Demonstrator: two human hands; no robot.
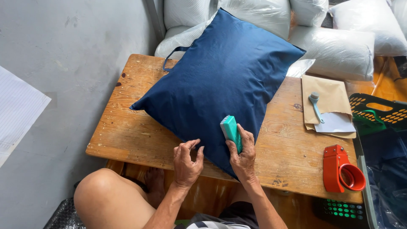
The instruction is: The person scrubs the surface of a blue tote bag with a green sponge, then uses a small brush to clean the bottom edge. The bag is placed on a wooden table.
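A dark blue pillow [220, 80] lies diagonally on a low wooden table [127, 127]. My right hand [243, 154] grips a small teal brush-like block [231, 130] and presses it on the pillow's near corner. My left hand [186, 163] rests beside it at the pillow's near edge, fingers curled and pinching the fabric.
On the table's right side lie brown envelopes [328, 97] with a pale blue handled tool [316, 106] on top, and a red tape dispenser [341, 169]. A dark green plastic crate [377, 112] stands at right. White stuffed bags [339, 46] pile behind. My bare knee [106, 195] is below left.
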